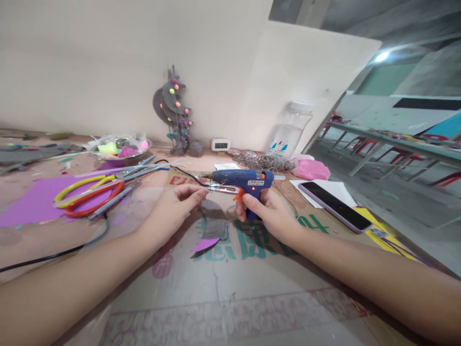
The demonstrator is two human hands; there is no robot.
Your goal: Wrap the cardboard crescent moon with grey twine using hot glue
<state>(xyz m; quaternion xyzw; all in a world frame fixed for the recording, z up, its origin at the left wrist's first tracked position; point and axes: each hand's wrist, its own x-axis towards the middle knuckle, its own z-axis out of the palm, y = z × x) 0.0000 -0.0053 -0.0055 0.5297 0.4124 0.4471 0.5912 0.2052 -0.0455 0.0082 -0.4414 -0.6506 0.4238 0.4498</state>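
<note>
My right hand (266,206) grips a blue hot glue gun (241,177) by its handle, fingers at the orange trigger; a red light glows on its side. Its nozzle points left, above the fingertips of my left hand (182,204). Thumb and finger of that hand are pinched together on what looks like a thin strand of grey yarn, partly hidden and blurred. Just below lies a crescent piece (215,221) wrapped in grey yarn, its lower purple tip bare. Whether the left fingers also touch the crescent is hard to see.
Scissors (90,194) lie on purple sheet (25,199) at left, near a bowl (120,153). A decorated grey moon hanging (176,113) leans on the wall. Behind are a small clock (221,144), yarn (273,163) and a bottle (286,132); a phone (334,205) lies right.
</note>
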